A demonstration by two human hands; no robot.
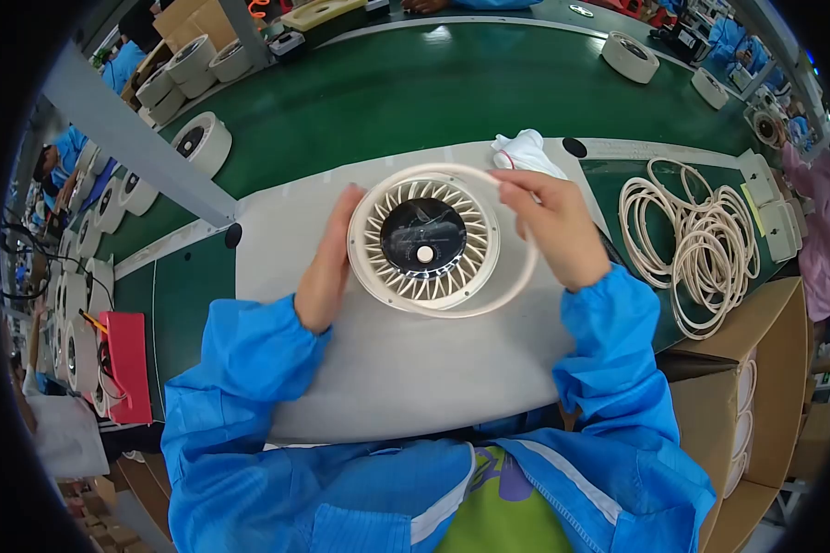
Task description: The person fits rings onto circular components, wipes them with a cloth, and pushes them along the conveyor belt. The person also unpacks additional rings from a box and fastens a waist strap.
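Observation:
A round cream unit (480, 230) with a fan-like ring of slats and a glossy black centre lies on a grey mat (360, 396) in front of me. A small pale round button (425, 253) shows on the black part. My left hand (327, 263) rests edge-on against the unit's left side, fingers stretched out. Between thumb and fingers, my right hand (551, 221) pinches a thin cream ring (518, 291). The ring loops over the unit, shifted to the right of its rim. Whether it touches the unit on the left I cannot tell.
Several loose cream rings (701, 230) are heaped at the right, above an open cardboard box (765, 369). A white cloth (528, 152) lies behind the mat. Across the back runs a green belt (387, 83) carrying similar units (629, 57). A metal post (138, 138) rises at left.

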